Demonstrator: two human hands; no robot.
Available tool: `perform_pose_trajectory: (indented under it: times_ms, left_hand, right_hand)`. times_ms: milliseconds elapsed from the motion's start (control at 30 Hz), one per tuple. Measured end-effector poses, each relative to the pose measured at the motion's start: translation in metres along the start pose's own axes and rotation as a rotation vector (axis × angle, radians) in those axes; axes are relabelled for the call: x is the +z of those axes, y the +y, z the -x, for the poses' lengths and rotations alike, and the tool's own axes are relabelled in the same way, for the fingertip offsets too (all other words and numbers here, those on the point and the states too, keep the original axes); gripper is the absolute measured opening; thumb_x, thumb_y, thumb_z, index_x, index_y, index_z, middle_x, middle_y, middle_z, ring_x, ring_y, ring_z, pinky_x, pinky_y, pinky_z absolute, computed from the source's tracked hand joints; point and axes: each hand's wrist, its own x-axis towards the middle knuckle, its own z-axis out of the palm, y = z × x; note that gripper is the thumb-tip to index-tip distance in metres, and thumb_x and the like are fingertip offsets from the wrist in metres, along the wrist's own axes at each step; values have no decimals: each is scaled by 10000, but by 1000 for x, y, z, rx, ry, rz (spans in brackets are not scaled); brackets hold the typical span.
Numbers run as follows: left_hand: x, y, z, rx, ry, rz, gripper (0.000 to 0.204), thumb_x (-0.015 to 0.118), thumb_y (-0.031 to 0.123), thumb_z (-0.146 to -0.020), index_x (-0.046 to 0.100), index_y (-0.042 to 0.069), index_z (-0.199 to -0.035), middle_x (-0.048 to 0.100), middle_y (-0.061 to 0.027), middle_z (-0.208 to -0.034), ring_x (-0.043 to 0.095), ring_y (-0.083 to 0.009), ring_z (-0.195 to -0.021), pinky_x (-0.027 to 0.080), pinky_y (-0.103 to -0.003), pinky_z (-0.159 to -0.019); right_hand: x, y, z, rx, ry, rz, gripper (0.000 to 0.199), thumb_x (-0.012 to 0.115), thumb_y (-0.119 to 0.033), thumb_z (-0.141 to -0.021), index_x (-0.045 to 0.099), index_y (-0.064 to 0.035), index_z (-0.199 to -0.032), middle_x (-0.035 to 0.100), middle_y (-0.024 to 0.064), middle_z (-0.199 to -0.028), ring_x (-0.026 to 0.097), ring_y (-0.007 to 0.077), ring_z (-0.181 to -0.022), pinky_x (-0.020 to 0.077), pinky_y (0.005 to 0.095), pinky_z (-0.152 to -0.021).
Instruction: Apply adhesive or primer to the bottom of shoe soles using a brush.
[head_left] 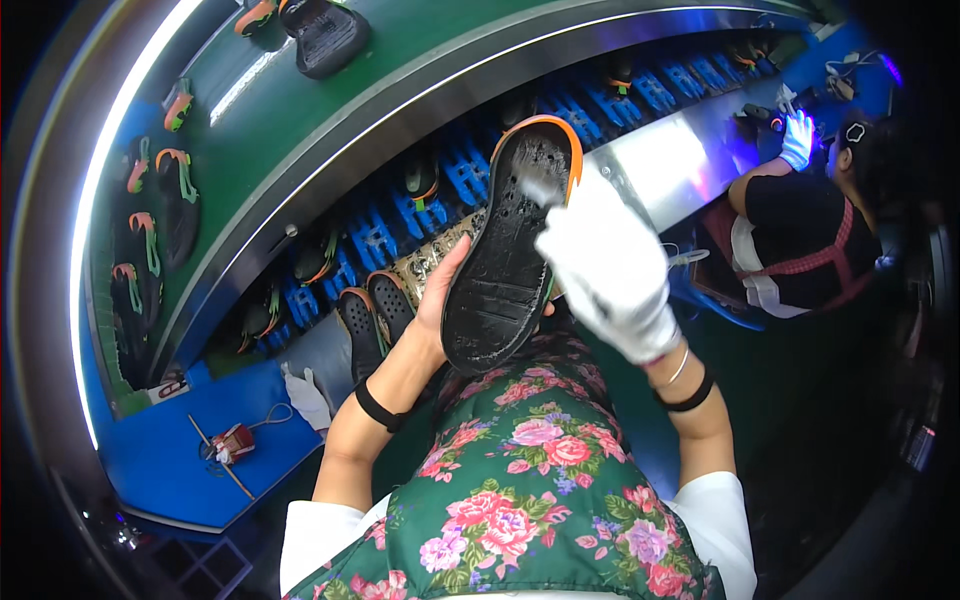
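My left hand (440,296) is bare and closed around the side of a black shoe sole (495,265) with an orange rim at its toe end. The sole is raised in front of me, toe pointing away, its dark face partly glossy and partly greyish near the toe. My right hand (610,270), in a white glove, is closed over the sole's right edge and smeared by motion. A pale blurred thing sticks out from its fingers over the toe area; its kind I cannot make out.
Beyond the sole runs a rack of blue holders (375,235) with shoes. A green conveyor belt (255,120) carries several shoe parts. Two black perforated clogs (390,300) stand left of my hand. At right a co-worker (800,230) sits; a blue table (170,470) is at lower left.
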Motion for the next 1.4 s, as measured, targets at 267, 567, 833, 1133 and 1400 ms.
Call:
perform_pose_trajectory:
  times_ms: [267,567,833,1133,1400]
  left_hand:
    - [15,32,-13,86,-57,-76,787,417,628,-1013,379,91,-1587,457,-266,-1545,528,-487,-1340,430,-663,-1102]
    - [16,57,-31,99,15,-539,914,510,648,-942,348,20,-1586,401,-341,-1545,549,-538,-1287,434,-644,-1108]
    - [20,65,-31,134,89,-586,968,508,682,-920,320,17,-1597,370,-352,-1560,547,-543,-1284,476,-624,-1064]
    - [46,64,-21,143,-202,-242,916,423,704,-977,291,58,-1613,359,-318,-1574,596,-563,-1140,533,-639,-900]
    - [65,52,9,229,-322,-105,730,452,650,-1021,468,96,-1496,479,-246,-1420,541,-373,-929,594,-489,-734]
  right_hand:
    - [3,-42,17,218,-74,-670,184,833,7,-747,776,-71,-903,771,99,-900,716,236,-777,559,343,-711]
    - [6,-50,34,109,-136,-655,256,854,-4,-708,799,-95,-941,779,106,-953,726,242,-814,563,348,-730]
    - [12,-43,30,149,-53,-704,210,864,-17,-721,791,-81,-907,780,87,-915,725,237,-795,563,345,-711]
    - [14,-31,24,593,-110,-1273,140,817,66,-762,762,21,-882,768,138,-977,739,209,-937,587,332,-825]
    - [-1,-12,79,801,451,-1693,206,769,134,-690,734,-1,-841,703,163,-905,696,280,-885,575,387,-853]
